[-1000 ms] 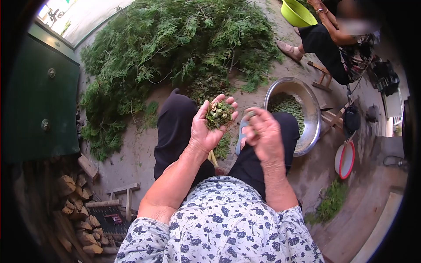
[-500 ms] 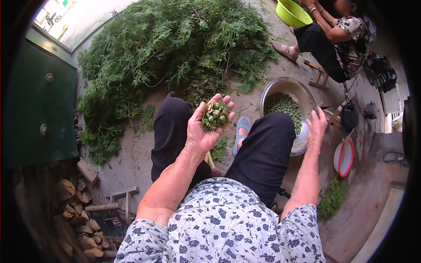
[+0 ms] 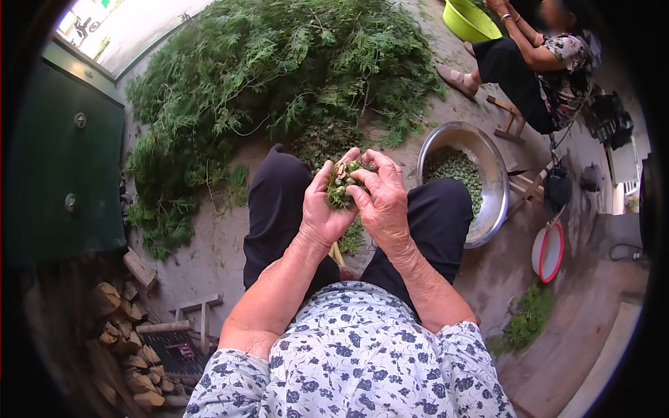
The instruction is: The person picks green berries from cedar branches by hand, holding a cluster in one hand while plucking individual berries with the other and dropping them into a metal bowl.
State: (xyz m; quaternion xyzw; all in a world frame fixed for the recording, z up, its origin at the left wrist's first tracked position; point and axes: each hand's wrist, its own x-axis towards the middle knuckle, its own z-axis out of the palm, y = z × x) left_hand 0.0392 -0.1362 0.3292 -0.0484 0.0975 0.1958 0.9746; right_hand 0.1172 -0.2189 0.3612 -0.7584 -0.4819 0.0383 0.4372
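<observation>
My left hand (image 3: 324, 209) is cupped, palm up, above and between my knees, around a handful of small green cones (image 3: 339, 191) mixed with bits of green sprig and brown scraps. My right hand (image 3: 385, 202) reaches over from the right. Its thumb and fingers are bent and pinch at the cones in the left palm; the exact piece between the fingertips is partly hidden. Beside my right knee a steel basin (image 3: 496, 188) stands tilted toward me, with many more green cones (image 3: 456, 171) inside.
A large heap of cut evergreen branches (image 3: 279, 70) covers the ground ahead. Another person (image 3: 557, 66) sits at upper right by a yellow-green basin (image 3: 470, 21). Split firewood (image 3: 132, 341) lies at lower left near a green cabinet (image 3: 63, 160). A red-rimmed white basin (image 3: 548, 252) is at right.
My right hand has left the steel basin's rim and moved left to the handful in my left palm. The left hand stays in nearly the same place, still cupped.
</observation>
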